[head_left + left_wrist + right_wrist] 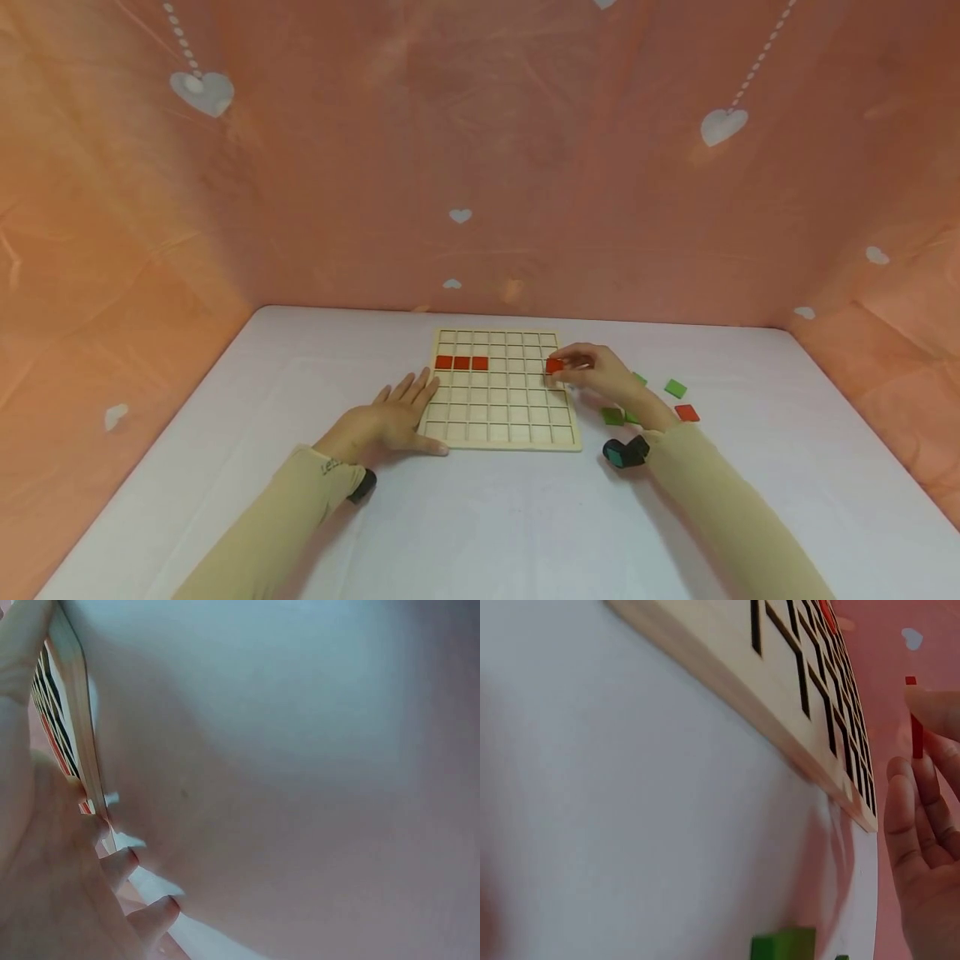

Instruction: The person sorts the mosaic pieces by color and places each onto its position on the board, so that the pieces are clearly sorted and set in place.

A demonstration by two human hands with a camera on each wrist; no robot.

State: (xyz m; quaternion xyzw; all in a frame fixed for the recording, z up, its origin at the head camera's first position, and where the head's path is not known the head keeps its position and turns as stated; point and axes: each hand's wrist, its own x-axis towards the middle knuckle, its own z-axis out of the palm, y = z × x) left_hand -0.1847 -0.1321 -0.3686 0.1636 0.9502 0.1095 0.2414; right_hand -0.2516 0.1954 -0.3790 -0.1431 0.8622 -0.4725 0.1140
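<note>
Table [495, 525], left hand [388, 421] splayed, right [602, 375] pinching tile [554, 366]

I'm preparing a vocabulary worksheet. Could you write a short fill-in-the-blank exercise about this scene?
1. The right hand pinches a tile that is ____.
2. On the board, ____ red tiles sit side by side.
3. Loose tiles beside the board are red and ____.

Missing words: red; three; green.

Head cam: R hand [596, 372] is partly hiding the board [498, 393], held red tile [554, 365] & some green tiles [612, 416]; cuff lettering [332, 466] is showing too small to read; sleeves [258, 525] are running off btm. Wrist cams: L hand [56, 877] is running off frame L, R hand off frame R; green piece [784, 946] is blurring, cut at btm.
</note>
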